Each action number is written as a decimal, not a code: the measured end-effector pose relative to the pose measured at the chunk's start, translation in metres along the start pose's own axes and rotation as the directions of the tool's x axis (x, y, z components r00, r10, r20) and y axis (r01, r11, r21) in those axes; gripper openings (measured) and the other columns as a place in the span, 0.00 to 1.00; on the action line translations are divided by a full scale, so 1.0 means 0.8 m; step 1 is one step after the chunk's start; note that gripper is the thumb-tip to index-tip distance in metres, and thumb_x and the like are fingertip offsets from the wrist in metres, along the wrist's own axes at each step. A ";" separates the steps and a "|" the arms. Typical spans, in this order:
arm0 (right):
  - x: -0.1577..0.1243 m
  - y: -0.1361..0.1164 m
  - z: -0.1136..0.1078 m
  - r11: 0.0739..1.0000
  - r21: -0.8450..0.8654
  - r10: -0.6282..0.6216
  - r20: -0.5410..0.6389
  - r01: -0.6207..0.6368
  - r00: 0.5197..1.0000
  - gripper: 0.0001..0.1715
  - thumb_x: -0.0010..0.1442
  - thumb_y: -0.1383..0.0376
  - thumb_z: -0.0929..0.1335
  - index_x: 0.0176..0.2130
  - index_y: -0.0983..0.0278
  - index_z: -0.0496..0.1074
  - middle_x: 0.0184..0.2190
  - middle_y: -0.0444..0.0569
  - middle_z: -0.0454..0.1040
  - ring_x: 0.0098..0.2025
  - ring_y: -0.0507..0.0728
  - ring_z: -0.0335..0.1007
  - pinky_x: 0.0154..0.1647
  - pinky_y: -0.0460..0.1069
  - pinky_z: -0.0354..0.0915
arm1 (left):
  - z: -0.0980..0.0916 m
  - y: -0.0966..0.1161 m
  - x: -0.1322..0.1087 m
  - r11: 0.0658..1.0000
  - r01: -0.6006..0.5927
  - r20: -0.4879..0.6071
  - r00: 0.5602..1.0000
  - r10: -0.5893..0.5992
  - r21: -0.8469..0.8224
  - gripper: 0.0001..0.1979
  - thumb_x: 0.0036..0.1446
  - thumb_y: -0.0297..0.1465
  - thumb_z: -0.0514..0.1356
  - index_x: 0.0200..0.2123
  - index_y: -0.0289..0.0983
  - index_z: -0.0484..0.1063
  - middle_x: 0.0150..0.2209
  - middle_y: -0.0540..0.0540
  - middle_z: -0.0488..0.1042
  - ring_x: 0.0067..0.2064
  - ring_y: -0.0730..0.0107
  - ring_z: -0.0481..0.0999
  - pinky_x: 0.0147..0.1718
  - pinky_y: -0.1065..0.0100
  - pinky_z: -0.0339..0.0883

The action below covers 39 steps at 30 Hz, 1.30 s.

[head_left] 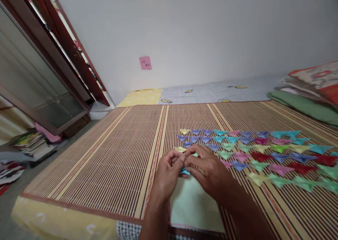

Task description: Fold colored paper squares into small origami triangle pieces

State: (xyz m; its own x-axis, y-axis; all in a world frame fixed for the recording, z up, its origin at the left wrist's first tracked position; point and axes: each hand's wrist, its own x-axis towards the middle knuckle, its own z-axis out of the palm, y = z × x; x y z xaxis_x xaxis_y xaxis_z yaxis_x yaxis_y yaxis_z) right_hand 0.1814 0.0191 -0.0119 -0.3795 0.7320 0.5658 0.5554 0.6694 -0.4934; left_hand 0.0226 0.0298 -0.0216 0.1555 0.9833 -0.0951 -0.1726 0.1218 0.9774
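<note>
Pinched between the fingertips of both hands is a small piece of blue folded paper (186, 171), mostly covered by the fingers. My left hand (169, 171) closes on it from the left, and my right hand (204, 166) from the right. Beneath them lies a pale green sheet (196, 206) on the striped mat. Several rows of small folded paper shapes, such as a dark red one (261, 157) and a bright green one (280, 148), spread over the mat ahead and to the right. A pale yellow one (180, 149) sits just beyond my left fingers.
The bamboo-striped mat (105, 155) covers a bed against a white wall (198, 32). A pink note (145, 62) sticks to the wall. Folded bedding (306, 104) is piled at the far right. Left of the bed are a glass-paneled door (39, 67) and stacked books (31, 143).
</note>
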 end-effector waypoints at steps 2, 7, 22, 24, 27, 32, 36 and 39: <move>0.000 0.003 -0.002 1.000 0.004 0.020 -0.021 -0.020 1.000 0.10 0.65 0.76 0.66 0.33 0.64 0.72 0.40 0.51 0.71 0.45 0.61 0.66 0.45 0.58 0.66 | -0.006 0.004 -0.002 0.999 -0.028 -0.001 1.000 0.028 0.024 0.20 0.55 0.47 0.68 0.37 0.35 0.75 0.32 0.48 0.75 0.33 0.69 0.75 0.28 0.70 0.76; 0.000 0.007 -0.004 0.999 -0.015 0.046 -0.088 -0.048 0.995 0.09 0.65 0.75 0.67 0.34 0.64 0.73 0.42 0.52 0.70 0.46 0.62 0.66 0.47 0.58 0.65 | -0.012 0.013 -0.008 0.998 -0.055 0.048 0.997 0.053 0.027 0.22 0.55 0.47 0.69 0.41 0.36 0.72 0.37 0.45 0.77 0.38 0.66 0.77 0.32 0.67 0.77; 0.001 0.008 0.010 0.990 -0.002 0.141 -0.188 -0.144 0.972 0.09 0.62 0.74 0.66 0.31 0.62 0.71 0.40 0.51 0.72 0.45 0.62 0.67 0.46 0.56 0.63 | 0.002 0.005 -0.011 0.918 -0.262 0.041 0.964 0.262 0.297 0.06 0.59 0.27 0.62 0.40 0.40 0.72 0.39 0.48 0.76 0.36 0.69 0.75 0.37 0.68 0.69; 0.000 0.008 0.012 0.987 0.023 0.158 -0.181 -0.156 0.971 0.08 0.62 0.73 0.66 0.32 0.62 0.71 0.39 0.51 0.71 0.44 0.61 0.67 0.45 0.55 0.62 | 0.003 0.005 -0.010 0.861 -0.307 0.071 0.950 0.305 0.406 0.06 0.59 0.24 0.59 0.39 0.40 0.72 0.39 0.48 0.75 0.37 0.68 0.74 0.37 0.68 0.67; 0.000 0.007 0.013 0.985 0.045 0.174 -0.147 -0.169 0.974 0.08 0.61 0.73 0.66 0.31 0.62 0.70 0.38 0.49 0.70 0.43 0.60 0.66 0.44 0.55 0.62 | 0.003 0.002 -0.009 0.812 -0.325 0.088 0.942 0.325 0.485 0.05 0.62 0.25 0.56 0.39 0.40 0.71 0.34 0.50 0.72 0.34 0.68 0.73 0.33 0.68 0.65; 0.000 0.005 0.011 0.983 0.040 0.185 -0.102 -0.182 0.977 0.09 0.61 0.73 0.66 0.30 0.63 0.68 0.36 0.48 0.69 0.42 0.60 0.65 0.42 0.53 0.60 | -0.001 0.001 -0.010 0.798 -0.291 0.114 0.955 0.273 0.527 0.03 0.64 0.28 0.56 0.37 0.40 0.68 0.27 0.54 0.67 0.29 0.69 0.70 0.28 0.69 0.61; 0.000 0.004 0.012 0.982 0.015 0.187 -0.118 -0.187 0.975 0.08 0.61 0.72 0.66 0.30 0.63 0.69 0.35 0.48 0.68 0.41 0.59 0.64 0.40 0.53 0.59 | -0.001 0.002 -0.012 0.771 -0.263 0.141 0.965 0.223 0.580 0.08 0.58 0.22 0.57 0.37 0.40 0.70 0.29 0.53 0.70 0.27 0.71 0.69 0.25 0.71 0.58; 0.000 0.004 0.012 0.981 0.022 0.194 -0.118 -0.192 0.974 0.08 0.61 0.72 0.66 0.30 0.63 0.69 0.35 0.48 0.67 0.41 0.59 0.64 0.40 0.53 0.59 | 0.002 0.002 -0.011 0.745 -0.255 0.135 0.966 0.219 0.617 0.11 0.54 0.19 0.57 0.36 0.39 0.71 0.31 0.52 0.74 0.29 0.71 0.72 0.27 0.71 0.59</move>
State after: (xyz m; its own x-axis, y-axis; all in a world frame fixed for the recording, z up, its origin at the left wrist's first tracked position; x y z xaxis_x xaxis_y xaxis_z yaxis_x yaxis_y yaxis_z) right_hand 0.1760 0.0225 -0.0199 -0.1749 0.8276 0.5333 0.6016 0.5187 -0.6075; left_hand 0.0228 0.0209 -0.0192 0.2434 0.9587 0.1474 0.4317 -0.2431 0.8686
